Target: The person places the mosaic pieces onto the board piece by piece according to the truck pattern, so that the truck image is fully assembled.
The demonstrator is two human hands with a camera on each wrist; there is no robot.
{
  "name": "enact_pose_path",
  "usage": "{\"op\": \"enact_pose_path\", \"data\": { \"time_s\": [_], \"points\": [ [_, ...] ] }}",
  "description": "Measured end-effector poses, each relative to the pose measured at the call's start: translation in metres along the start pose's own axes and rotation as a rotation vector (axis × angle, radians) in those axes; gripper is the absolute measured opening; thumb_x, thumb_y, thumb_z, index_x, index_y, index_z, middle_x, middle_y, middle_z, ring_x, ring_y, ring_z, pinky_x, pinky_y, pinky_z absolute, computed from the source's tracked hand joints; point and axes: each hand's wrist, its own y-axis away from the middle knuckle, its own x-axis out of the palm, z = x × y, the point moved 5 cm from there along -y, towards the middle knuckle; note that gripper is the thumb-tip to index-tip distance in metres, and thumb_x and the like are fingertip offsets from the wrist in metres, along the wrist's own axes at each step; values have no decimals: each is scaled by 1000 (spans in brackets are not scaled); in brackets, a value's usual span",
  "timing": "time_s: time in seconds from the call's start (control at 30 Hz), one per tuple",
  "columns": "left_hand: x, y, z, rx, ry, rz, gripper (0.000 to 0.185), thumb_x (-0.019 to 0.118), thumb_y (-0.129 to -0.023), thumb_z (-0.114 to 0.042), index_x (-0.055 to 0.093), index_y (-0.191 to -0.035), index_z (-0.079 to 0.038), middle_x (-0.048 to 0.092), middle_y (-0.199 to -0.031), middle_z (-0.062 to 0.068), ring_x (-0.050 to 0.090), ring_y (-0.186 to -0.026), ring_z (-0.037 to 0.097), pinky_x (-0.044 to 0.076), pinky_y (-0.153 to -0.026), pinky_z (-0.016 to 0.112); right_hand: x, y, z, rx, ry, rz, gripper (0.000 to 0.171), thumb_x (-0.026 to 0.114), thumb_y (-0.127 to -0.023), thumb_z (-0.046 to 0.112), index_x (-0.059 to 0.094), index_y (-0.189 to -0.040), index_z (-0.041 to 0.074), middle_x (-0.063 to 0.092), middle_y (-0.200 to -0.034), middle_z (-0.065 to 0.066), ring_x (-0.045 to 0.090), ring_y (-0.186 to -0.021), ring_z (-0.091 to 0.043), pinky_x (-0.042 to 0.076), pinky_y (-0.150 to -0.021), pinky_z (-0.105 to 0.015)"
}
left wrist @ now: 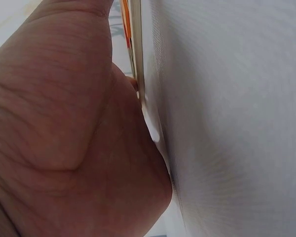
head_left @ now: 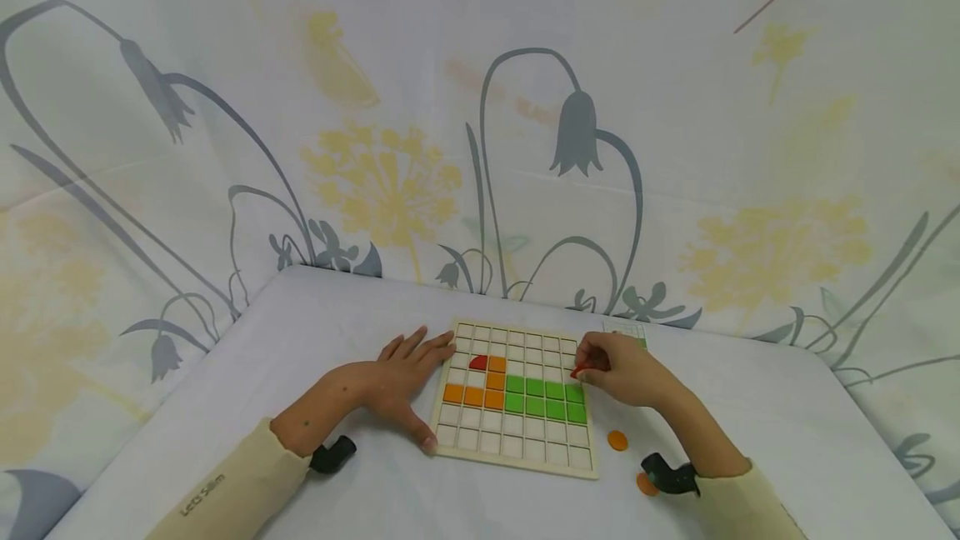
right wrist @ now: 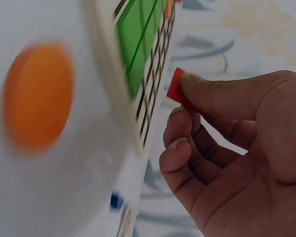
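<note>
The red piece (head_left: pixel 576 372) sits pinched at the fingertips of the right hand (head_left: pixel 618 373), held just over the right edge of the grid board (head_left: pixel 517 461), level with the top row of green tiles (head_left: pixel 543 397). In the right wrist view the red piece (right wrist: pixel 176 85) shows as a small flat tile gripped between thumb and forefinger, its flat face turned toward the board's edge and still apart from it; the other fingers curl loosely beneath. The open cells lie to the left of this hand, so the right hand is plainly the nearer one to them.

On the board, a red half-round piece (head_left: pixel 477 362) rests in the upper left part, with orange tiles (head_left: pixel 474 395) running below and beside it and the green block filling 2 rows toward the right edge.

The left hand (head_left: pixel 401 377) lies flat and open on the bench, fingers straight along the board's left edge, thumb touching its near left corner.

2 orange discs (head_left: pixel 617 440) lie on the bench (head_left: pixel 225 407) near the board's near right corner, just beside the right wrist.
</note>
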Motion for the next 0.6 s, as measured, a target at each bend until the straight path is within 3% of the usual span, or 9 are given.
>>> {"op": "enact_pose_path", "data": {
  "time_s": [0.27, 0.6],
  "points": [
    [-1, 0, -1, 2, 0, 3, 137, 87, -71, -74, 14, -171, -15, -3, -180, 2, -8, -164, 38, 1, -130, 62, 31, -35, 37, -87, -73, 46, 13, 77, -97, 5, 64, -98, 8, 66, -85, 3, 57, -73, -12, 51, -68, -25],
    [-2, 1, -2, 12, 11, 9, 137, 86, -72, -74, 14, -171, -14, -2, -180, 3, -8, -164, 40, 1, -129, 63, 62, -68, 75, -164, -102, 27, 15, 78, -97, 5, 63, -95, 10, 61, -80, 4, 55, -68, -14, 48, -63, -25]
  ]
}}
